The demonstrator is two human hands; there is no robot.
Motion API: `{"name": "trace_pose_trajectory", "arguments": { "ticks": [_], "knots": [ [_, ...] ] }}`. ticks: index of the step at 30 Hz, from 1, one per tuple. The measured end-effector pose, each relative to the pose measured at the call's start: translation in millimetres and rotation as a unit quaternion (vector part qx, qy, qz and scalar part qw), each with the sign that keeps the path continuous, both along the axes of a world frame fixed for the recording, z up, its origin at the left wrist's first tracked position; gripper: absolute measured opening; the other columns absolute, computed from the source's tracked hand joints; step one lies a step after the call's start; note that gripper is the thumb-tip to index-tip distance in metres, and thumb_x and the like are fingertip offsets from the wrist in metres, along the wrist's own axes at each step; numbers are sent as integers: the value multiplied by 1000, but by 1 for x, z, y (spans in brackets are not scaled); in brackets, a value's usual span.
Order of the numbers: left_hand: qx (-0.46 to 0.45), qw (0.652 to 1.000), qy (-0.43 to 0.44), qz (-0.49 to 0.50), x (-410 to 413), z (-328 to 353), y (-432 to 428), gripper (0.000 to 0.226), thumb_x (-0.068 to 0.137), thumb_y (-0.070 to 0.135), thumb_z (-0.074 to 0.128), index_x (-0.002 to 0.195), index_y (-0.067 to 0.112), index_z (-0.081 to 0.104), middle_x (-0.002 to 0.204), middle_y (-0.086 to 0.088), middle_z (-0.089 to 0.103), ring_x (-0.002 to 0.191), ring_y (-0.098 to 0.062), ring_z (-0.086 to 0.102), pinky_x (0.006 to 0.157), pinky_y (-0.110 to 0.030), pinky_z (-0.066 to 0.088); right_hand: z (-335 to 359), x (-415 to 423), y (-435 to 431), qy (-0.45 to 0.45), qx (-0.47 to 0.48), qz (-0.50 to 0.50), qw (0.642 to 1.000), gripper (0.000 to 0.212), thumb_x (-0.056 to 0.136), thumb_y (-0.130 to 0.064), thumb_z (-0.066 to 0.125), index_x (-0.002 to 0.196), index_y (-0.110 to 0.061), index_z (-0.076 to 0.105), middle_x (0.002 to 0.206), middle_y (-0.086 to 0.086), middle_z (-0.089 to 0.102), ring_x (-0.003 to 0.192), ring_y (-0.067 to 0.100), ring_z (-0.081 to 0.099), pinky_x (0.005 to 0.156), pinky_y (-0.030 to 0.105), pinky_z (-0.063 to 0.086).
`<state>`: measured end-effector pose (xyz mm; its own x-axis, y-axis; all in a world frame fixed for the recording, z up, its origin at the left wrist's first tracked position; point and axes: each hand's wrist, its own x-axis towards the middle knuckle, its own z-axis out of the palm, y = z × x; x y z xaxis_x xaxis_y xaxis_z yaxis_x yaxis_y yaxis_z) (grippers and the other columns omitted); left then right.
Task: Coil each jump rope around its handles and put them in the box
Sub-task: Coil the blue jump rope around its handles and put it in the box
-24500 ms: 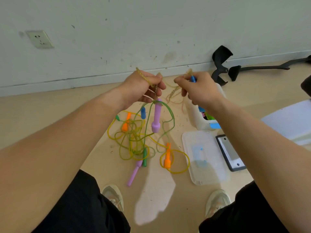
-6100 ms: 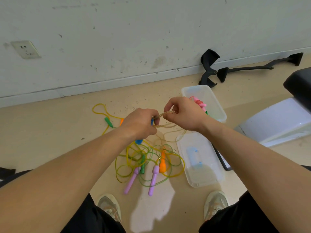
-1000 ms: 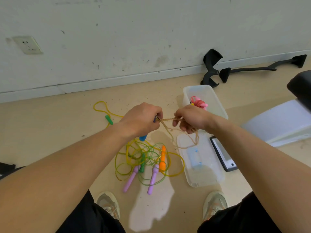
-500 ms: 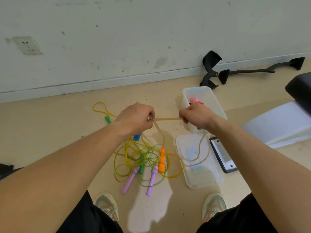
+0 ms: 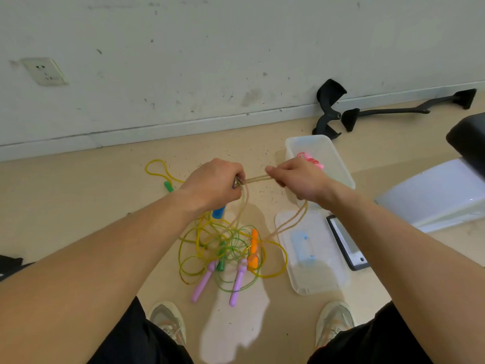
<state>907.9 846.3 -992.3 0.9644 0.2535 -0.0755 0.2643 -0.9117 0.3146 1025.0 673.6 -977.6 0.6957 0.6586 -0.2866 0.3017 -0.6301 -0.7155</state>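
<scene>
1. Head view looks down at a beige floor (image 5: 78,206), with both forearms reaching forward over it.
2. The left hand (image 5: 214,185) is curled in a fist round a blue handle (image 5: 218,212), whose lower end sticks out below the palm. How many handles are in the fist cannot be told.
3. The right hand (image 5: 296,177) pinches the tan jump rope (image 5: 256,178) between thumb and fingers. Two strands run taut between the hands.
4. More of that rope hangs from under the right hand and trails across a clear lid (image 5: 315,271) lying on the floor.
5. A clear plastic box (image 5: 338,164) stands open just behind the right hand, with a pink jump rope (image 5: 311,160) inside.
6. Below the hands lies a tangle of yellow and green cords (image 5: 210,240), with two purple handles (image 5: 202,283), an orange handle (image 5: 254,248) and a green handle (image 5: 221,261) among them.
7. Another green handle (image 5: 168,185) lies apart, to the left of the left hand, at a yellow loop.
8. A dark flat device (image 5: 346,245) lies beside the lid, and two shoes (image 5: 168,321) show near the bottom edge.
</scene>
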Motion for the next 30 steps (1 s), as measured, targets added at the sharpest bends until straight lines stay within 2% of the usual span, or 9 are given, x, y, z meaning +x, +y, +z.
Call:
{"name": "trace_pose_trajectory", "arguments": {
  "ticks": [4,10,13,16,19,22,26,28,30],
  "knots": [
    [10,999,17,35,-2,-3,14,23,85,22,62,108,26,68,105,1,67,99,-21,62,83,-38,53,-5,17,-10,-19,-9,-100,995,37,90,-36,58,62,-15,47,68,7,41,60,22,38,57,31,34],
    [8,999,10,40,-2,-4,15,20,85,24,63,104,29,67,103,2,64,96,-21,60,79,-36,53,-17,22,-15,-142,-183,-107,967,31,87,-34,53,91,-6,67,84,10,63,75,26,60,62,33,46],
    [-7,1000,-6,12,1,-1,7,17,84,23,63,100,26,68,97,4,67,92,-19,61,78,-37,53,-9,9,-10,2,-160,-24,987,34,96,-28,46,84,-5,68,78,11,66,69,25,62,70,31,53],
    [-22,999,-39,-14,4,6,-4,18,83,22,63,99,25,70,93,5,68,90,-18,61,78,-39,52,5,-15,-1,148,-141,22,979,37,105,-31,34,111,-4,59,89,15,64,65,24,59,59,18,51],
    [-28,997,-57,-35,4,10,-11,16,83,21,63,97,24,70,89,7,68,86,-16,61,76,-38,52,-5,-19,4,22,-285,120,951,41,101,-32,40,136,-10,44,132,13,50,110,30,56,92,37,45],
    [-7,998,-38,-39,3,10,-13,18,83,21,60,97,26,69,92,6,69,89,-17,61,77,-39,52,-4,-15,1,-80,-298,77,948,59,92,-30,51,143,-7,32,146,16,34,129,37,42,93,41,40],
    [-3,999,-17,-44,2,11,-15,20,83,21,60,99,27,70,93,4,68,89,-19,61,77,-39,53,3,-13,5,3,-123,87,989,56,89,-18,59,143,-14,47,143,5,49,130,23,47,99,32,41],
    [-9,999,-18,-46,3,13,-19,22,83,21,60,102,27,71,90,6,66,88,-20,61,76,-38,53,0,-17,9,42,-51,95,993,27,91,-19,60,116,-14,68,114,0,68,110,18,60,95,32,45],
    [-11,999,-18,-43,3,13,-20,22,83,21,61,102,28,71,89,6,65,87,-20,61,75,-37,52,-6,-16,10,30,-28,108,993,18,94,-24,61,97,-10,72,89,-2,72,90,16,65,86,33,50]
  ]
}}
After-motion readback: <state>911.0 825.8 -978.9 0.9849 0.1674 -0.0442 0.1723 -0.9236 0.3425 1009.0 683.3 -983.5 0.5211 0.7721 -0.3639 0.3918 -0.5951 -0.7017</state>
